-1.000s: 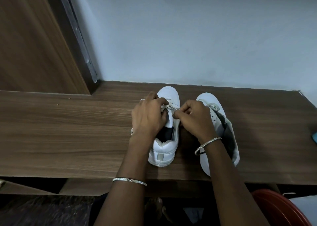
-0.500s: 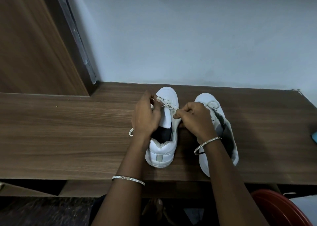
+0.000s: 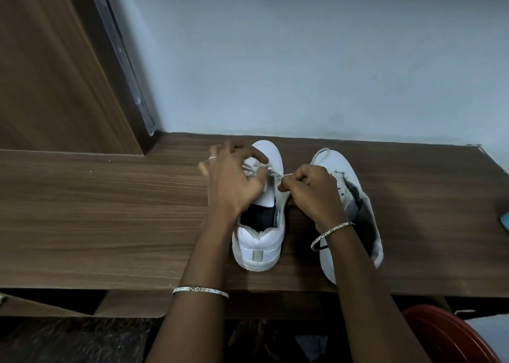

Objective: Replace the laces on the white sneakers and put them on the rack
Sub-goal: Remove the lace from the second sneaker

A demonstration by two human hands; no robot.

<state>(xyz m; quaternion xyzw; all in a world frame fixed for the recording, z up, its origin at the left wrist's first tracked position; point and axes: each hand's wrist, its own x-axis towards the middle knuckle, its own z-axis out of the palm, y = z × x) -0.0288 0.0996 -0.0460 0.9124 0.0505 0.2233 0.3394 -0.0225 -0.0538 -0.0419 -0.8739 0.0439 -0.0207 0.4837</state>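
Fingers (image 3: 257, 174) of our left hand (image 3: 234, 186) are curling over the front of the left sneaker (image 3: 259, 241). The thumb and forefinger are pinching the white lace (image 3: 274, 171) above the eyelets, and the remaining fingers are fanning out loosely toward the wall (image 3: 303, 59). Our right hand (image 3: 312, 194) is closing almost into a fist. Its thumb and forefinger are nipping the same lace just beside the sneaker's right edge, so a short stretch is running taut between our two hands.

We are working on the left sneaker, which is standing upright on the wooden top (image 3: 110, 211). Its heel is pointing at us and its toe toward the wall, and its dark lining is showing behind the tongue. The right sneaker (image 3: 330, 161) is lying just beside it on the same top, partly under our right wrist. It is leaning toward its outer side with its grey inside gaping open. We cannot tell how far either sneaker is laced.

We are wearing a silver bangle (image 3: 200, 291) on the left forearm, another bangle (image 3: 332, 234) at the right wrist, and a ring (image 3: 212, 157) on a left finger. A brown panel (image 3: 49, 73) is rising at the far left, and a red tub (image 3: 446, 335) is sitting below the top's near edge on the right.
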